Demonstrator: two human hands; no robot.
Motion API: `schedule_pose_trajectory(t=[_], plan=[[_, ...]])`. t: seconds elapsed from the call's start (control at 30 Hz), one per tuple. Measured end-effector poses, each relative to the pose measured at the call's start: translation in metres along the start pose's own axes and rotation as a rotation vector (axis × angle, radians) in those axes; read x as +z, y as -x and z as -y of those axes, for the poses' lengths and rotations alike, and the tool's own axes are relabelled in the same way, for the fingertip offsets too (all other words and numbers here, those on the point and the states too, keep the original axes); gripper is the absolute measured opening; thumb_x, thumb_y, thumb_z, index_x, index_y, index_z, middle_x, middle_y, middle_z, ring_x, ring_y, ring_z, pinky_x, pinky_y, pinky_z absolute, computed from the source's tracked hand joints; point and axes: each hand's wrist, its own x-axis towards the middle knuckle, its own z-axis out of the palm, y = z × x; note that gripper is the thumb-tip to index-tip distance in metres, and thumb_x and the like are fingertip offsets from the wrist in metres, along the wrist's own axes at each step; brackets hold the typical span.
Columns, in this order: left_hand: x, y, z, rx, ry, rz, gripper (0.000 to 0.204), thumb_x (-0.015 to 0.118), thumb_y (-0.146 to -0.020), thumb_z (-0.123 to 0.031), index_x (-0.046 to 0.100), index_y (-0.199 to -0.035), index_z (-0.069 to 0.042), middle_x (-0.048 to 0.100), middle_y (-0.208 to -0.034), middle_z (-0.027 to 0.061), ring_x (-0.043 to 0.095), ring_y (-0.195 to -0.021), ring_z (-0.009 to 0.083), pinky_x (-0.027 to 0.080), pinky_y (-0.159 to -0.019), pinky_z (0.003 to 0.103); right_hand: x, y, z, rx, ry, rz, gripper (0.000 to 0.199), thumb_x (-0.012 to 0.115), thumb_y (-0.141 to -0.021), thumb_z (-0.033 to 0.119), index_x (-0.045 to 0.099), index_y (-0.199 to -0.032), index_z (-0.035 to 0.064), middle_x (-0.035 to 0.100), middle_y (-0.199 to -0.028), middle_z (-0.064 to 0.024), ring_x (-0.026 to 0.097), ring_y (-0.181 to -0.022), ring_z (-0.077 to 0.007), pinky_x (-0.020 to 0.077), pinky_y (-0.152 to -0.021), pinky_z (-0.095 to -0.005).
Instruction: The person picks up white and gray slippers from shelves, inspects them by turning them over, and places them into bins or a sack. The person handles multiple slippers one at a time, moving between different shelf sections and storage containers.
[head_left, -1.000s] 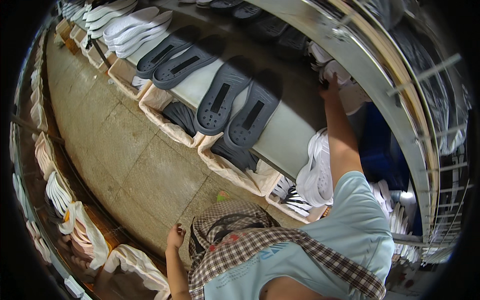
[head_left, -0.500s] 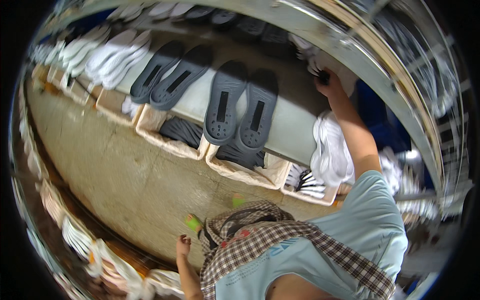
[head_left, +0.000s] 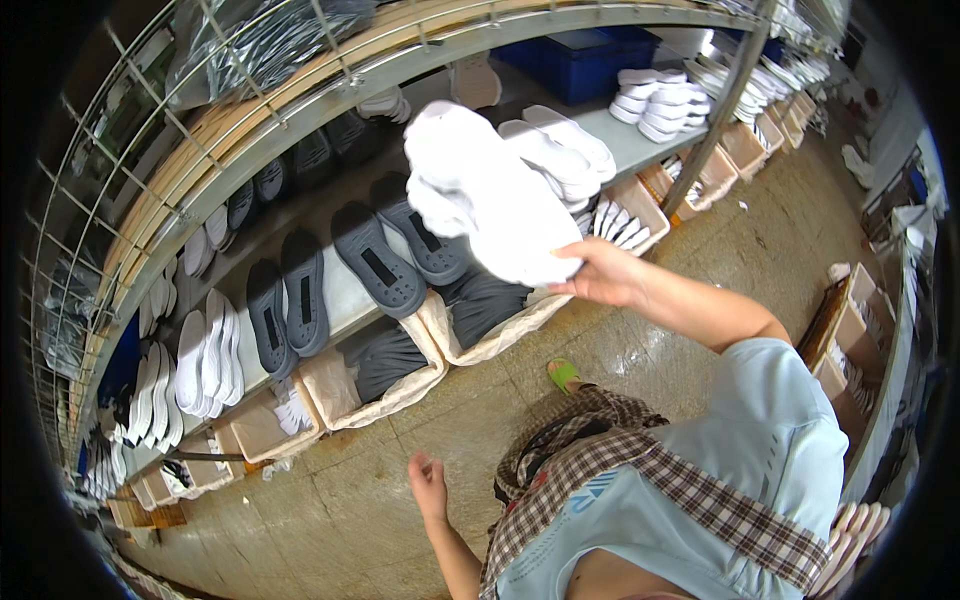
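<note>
My right hand [head_left: 603,271] grips one end of some white shoe soles [head_left: 490,205], lifted in front of the shelf; how many overlap there I cannot tell. Just behind them on the shelf lie more white soles [head_left: 556,160]. Low over the floor, my left hand [head_left: 428,487] hangs with its fingers loosely bent and apart, holding nothing. Grey shoe soles with black strips lie in pairs on the shelf edge, one grey sole [head_left: 375,262] near the middle and another [head_left: 305,290] farther left. The raised white soles partly cover the rightmost grey one.
Lined bins [head_left: 432,350] holding dark grey pieces stand below the shelf [head_left: 350,318]. Stacked white soles [head_left: 208,352] sit at the left, others [head_left: 660,103] at the far right beside a blue crate [head_left: 585,62]. A metal post [head_left: 715,135] rises at the shelf front. Wire mesh hangs overhead.
My right hand has come away from the back of the shelf and now holds white soles out in front. The view has swung to the right. My left hand stays low and free.
</note>
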Motion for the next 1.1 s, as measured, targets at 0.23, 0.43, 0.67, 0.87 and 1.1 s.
schedule_pose_trajectory(t=[0.23, 0.43, 0.67, 0.87, 1.1], plan=[[0.037, 0.004, -0.188, 0.464, 0.610, 0.252, 0.070, 0.061, -0.084, -0.019, 0.021, -0.139, -0.003, 0.029, -0.142, 0.0172, 0.032, -0.129, 0.0308, 0.032, -0.103, 0.043, 0.012, 0.056, -0.087, -0.228, 0.424, 0.223, 0.096, 0.074, -0.064, 0.012, 0.016, -0.139, -0.0035, 0.034, -0.135, -0.0252, 0.031, -0.129, -0.0329, 0.0314, -0.106, -0.0437], [0.037, 0.015, -0.224, 0.267, 1.261, -0.046, 0.067, 0.041, -0.089, -0.049, 0.026, -0.138, -0.005, 0.033, -0.140, 0.0135, 0.030, -0.130, 0.0330, 0.028, -0.105, 0.048, 0.054, 0.047, -0.129, -0.691, 0.919, 0.369, 0.097, 0.076, -0.065, 0.017, 0.014, -0.139, 0.0021, 0.031, -0.135, -0.0198, 0.036, -0.124, -0.0280, 0.0318, -0.104, -0.0414], [-0.005, 0.012, -0.179, 0.349, 1.246, -0.093, 0.076, 0.037, -0.087, -0.057, 0.022, -0.141, -0.007, 0.027, -0.145, 0.0113, 0.026, -0.133, 0.0337, 0.022, -0.108, 0.051, 0.098, 0.021, -0.117, -0.459, 0.366, 0.763, 0.048, 0.063, -0.083, 0.037, 0.040, -0.110, 0.0052, 0.038, -0.126, -0.0086, 0.042, -0.110, -0.0184, 0.0405, -0.090, -0.0323], [0.003, 0.032, -0.183, 0.449, 1.277, -0.015, 0.074, 0.040, -0.090, -0.055, 0.021, -0.140, -0.004, 0.032, -0.142, 0.0141, 0.034, -0.128, 0.0326, 0.029, -0.105, 0.046, 0.133, 0.033, -0.109, -0.105, 0.315, 0.655, 0.065, 0.060, -0.082, 0.030, 0.030, -0.130, -0.0016, 0.044, -0.121, -0.0204, 0.047, -0.113, -0.0278, 0.0428, -0.091, -0.0367], [0.005, 0.045, -0.179, 0.183, 1.510, 0.019, 0.070, 0.031, -0.092, -0.055, 0.026, -0.138, -0.002, 0.038, -0.138, 0.0164, 0.038, -0.126, 0.0331, 0.031, -0.105, 0.044, 0.149, 0.026, -0.115, 0.352, 0.288, 0.529, 0.036, 0.059, -0.080, 0.031, 0.057, -0.106, 0.0065, 0.060, -0.101, -0.0078, 0.055, -0.097, -0.0188, 0.0432, -0.081, -0.0357]])
